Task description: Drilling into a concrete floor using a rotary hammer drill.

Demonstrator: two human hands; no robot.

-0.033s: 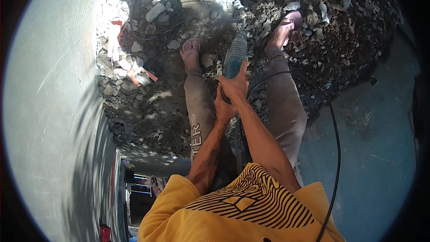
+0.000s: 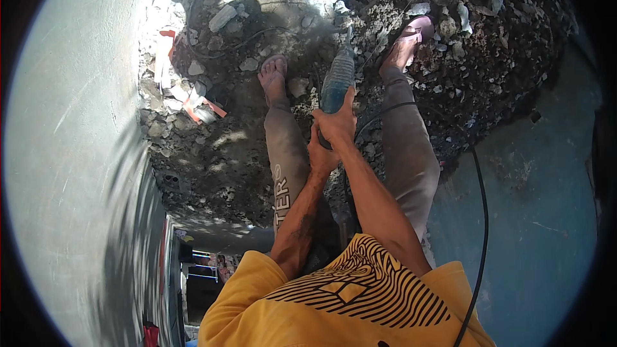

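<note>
A teal power hammer (image 2: 337, 80) with a ribbed grey front and a metal bit (image 2: 350, 33) points away from me, its tip among broken concrete and dirt between my feet. My right hand (image 2: 335, 121) is closed round its body. Lower down and a little to the left, my left hand (image 2: 319, 153) grips its rear part, partly hidden behind my right hand. My bare left foot (image 2: 273, 77) and my right foot (image 2: 408, 42), in a pink sandal, stand on either side of the tool in the rubble.
A grey plastered wall (image 2: 71, 154) runs along the left and a blue-painted surface (image 2: 527, 231) fills the lower right. A black cable (image 2: 481, 199) loops beside my right leg. Orange-and-white scraps (image 2: 193, 106) lie by the left wall. A dark opening (image 2: 199, 289) shows at lower left.
</note>
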